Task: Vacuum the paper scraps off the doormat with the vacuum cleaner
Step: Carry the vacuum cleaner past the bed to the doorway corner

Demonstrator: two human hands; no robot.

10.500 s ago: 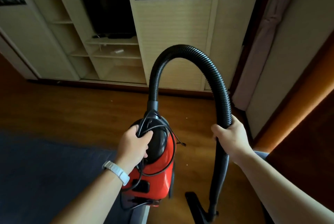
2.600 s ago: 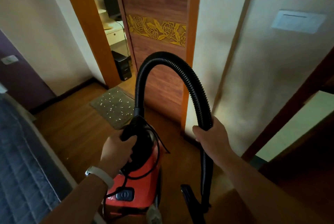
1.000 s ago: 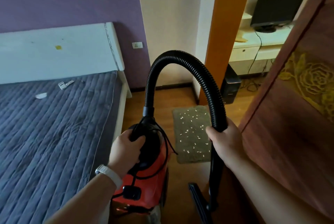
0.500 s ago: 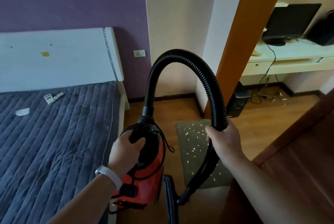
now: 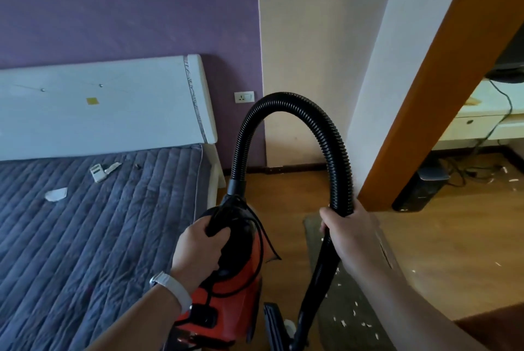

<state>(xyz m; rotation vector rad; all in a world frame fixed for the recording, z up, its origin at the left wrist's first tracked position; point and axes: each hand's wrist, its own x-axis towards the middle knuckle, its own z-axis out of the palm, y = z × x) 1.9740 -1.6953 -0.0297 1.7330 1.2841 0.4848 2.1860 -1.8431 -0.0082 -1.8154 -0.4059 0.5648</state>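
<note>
I am holding the red vacuum cleaner point(image 5: 235, 288) by its top handle, my left hand point(image 5: 198, 251) curling round it, my right hand point(image 5: 346, 234) clamping the black hose point(image 5: 334, 152) over the doormat point(image 5: 314, 240) strewn with paper scraps point(image 5: 354, 312).

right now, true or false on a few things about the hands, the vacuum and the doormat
1. The left hand grips the vacuum cleaner by its top handle. True.
2. The right hand holds nothing. False: it grips the black hose.
3. Paper scraps lie on the doormat. True.
4. The doormat lies on the bed. False: it lies on the wooden floor, right of the vacuum cleaner.
</note>
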